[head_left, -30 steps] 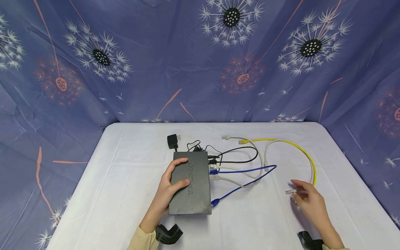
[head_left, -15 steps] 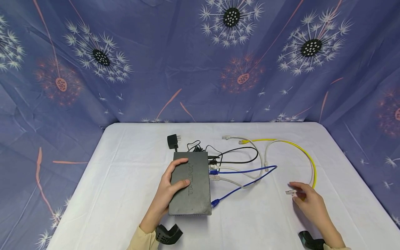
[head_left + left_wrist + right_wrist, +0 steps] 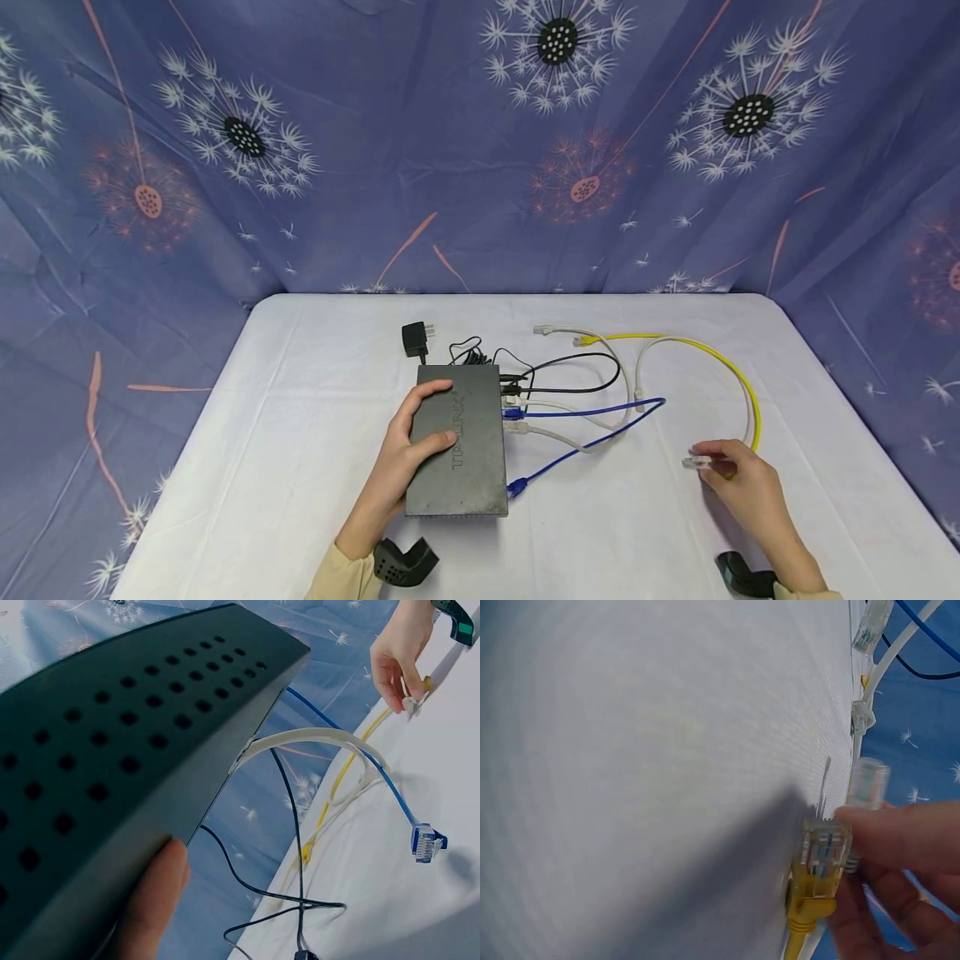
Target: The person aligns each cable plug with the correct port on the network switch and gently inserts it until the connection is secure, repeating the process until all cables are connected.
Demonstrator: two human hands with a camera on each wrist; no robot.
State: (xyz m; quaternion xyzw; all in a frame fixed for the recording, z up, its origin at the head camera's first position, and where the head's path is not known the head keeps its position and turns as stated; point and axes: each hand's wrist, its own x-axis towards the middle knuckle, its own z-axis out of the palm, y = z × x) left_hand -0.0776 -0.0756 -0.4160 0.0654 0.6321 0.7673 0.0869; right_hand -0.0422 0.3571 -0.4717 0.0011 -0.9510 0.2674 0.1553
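Note:
A dark TP-LINK network switch [image 3: 465, 446] is gripped at its left side by my left hand [image 3: 420, 437]. The thumb and index finger lie on its top; in the left wrist view a fingertip [image 3: 161, 889] shows at the casing's edge. My right hand [image 3: 746, 487] pinches the clear plug [image 3: 868, 784] of a white network cable at the table's right. Close beside those fingers in the right wrist view is a yellow cable's plug [image 3: 821, 862]. By the switch's near right corner is a blue cable's loose plug [image 3: 517, 487], apart from the casing in the left wrist view [image 3: 424, 844].
Black, white, blue and grey cables run from the switch's right side. A black power adapter [image 3: 415, 339] stands behind it. At the back, a white plug [image 3: 542, 330] and the yellow cable's other plug [image 3: 583, 341] lie on the white tablecloth [image 3: 315, 400]. A patterned curtain hangs behind.
My right hand has shifted slightly towards me, and the white cable's plug has turned a little between its fingers. The left hand and the switch have stayed put.

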